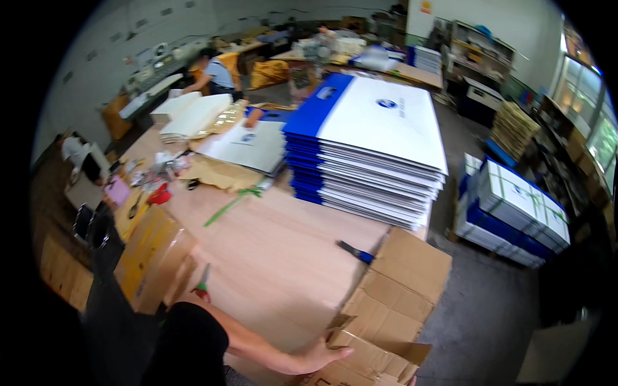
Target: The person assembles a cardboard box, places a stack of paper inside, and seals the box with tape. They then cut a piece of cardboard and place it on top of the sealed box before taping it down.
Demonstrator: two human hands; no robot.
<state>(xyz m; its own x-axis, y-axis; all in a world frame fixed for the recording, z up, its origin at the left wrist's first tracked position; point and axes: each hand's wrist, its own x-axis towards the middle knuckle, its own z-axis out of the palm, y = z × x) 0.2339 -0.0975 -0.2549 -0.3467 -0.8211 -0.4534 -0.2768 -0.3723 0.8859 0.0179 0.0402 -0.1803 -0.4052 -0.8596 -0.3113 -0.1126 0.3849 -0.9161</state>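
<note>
My left hand (314,358) comes in from the lower left under a black sleeve and grips the near edge of an opened cardboard box (393,289). Its thumb lies over the edge, and the box partly hides the other fingers. The brown box is creased, with its flaps spread at the table's right front. Only a sliver of my right hand (412,381) shows at the lower edge by the box, so its fingers are hidden. Just beyond the box lies a blue-and-dark hand tool (355,251), partly covered by a flap. Red-and-green-handled scissors (203,286) rest near my left forearm.
A tall stack of blue-and-white printed folded sheets (380,141) stands at the table's far right. Green strapping (233,204), brown paper (222,174) and a taped carton (151,257) lie leftward. Strapped bundles (515,202) sit on the floor at right. Other people work farther back.
</note>
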